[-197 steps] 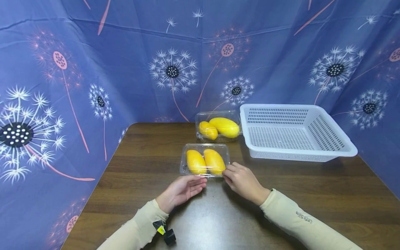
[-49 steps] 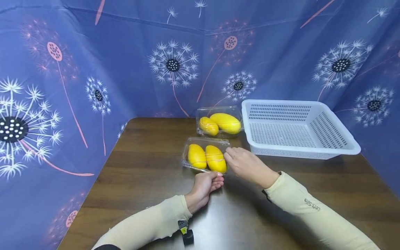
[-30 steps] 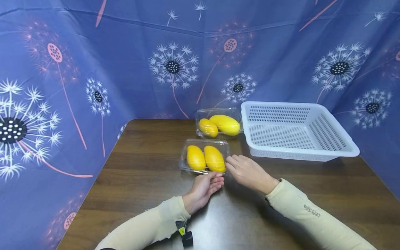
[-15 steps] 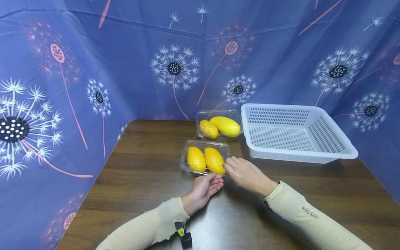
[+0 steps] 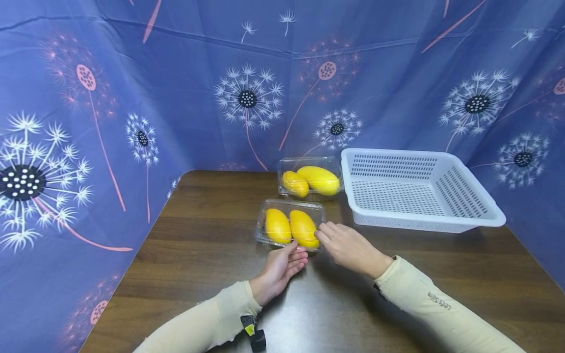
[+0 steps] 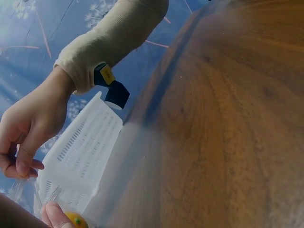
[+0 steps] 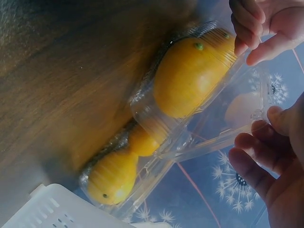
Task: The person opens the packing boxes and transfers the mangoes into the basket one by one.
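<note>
A clear plastic clamshell box with two yellow mangoes side by side lies before me on the table. At its front rim, my left hand pinches the edge between thumb and fingers, palm turned inward. My right hand holds the front right corner between thumb and fingertips. Seen from the right wrist, its fingers pinch the edge of the clear lid, which stands at an angle away from the mango-filled base. The left wrist view shows little of the box.
Behind it, a second clear box holds two more mangoes, one smaller. A white perforated plastic basket stands at the back right, close beside that box. Blue dandelion-print cloth hangs around the back and sides of the wooden table.
Over the last half second my left hand has slid slightly left along the box's front rim. Since the oldest frame, its thumb has come onto that rim. The right hand stays at the corner.
</note>
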A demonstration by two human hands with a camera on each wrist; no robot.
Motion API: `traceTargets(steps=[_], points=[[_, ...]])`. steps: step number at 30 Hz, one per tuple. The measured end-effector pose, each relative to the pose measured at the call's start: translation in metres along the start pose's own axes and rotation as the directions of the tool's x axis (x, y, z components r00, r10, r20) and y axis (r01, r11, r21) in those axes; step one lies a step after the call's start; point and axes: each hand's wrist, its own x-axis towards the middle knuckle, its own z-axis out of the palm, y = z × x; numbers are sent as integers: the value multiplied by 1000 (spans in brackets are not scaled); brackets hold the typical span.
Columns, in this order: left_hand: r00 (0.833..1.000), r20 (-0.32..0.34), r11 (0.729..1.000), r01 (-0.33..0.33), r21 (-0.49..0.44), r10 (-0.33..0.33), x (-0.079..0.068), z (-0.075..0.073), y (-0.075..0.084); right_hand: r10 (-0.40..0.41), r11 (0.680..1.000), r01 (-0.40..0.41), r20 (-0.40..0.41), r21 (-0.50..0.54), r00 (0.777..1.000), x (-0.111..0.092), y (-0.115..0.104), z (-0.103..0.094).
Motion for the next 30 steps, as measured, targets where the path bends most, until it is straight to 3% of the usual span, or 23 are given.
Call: traceTargets(steps=[7,18,30], points=[[1000,-15,1000,3,-4,-3,0,-5,2,19,999,-20,16,42,1000,-2,-1,-2],[998,-59,1000,-5,-1,5,-1,-14,2,1,999,2,-63,54,998,-4,2,2],[996,-92,1000,-16,-20,14,-3,-23,7,50,995,-48,-28,87,998,-9,6,-1]])
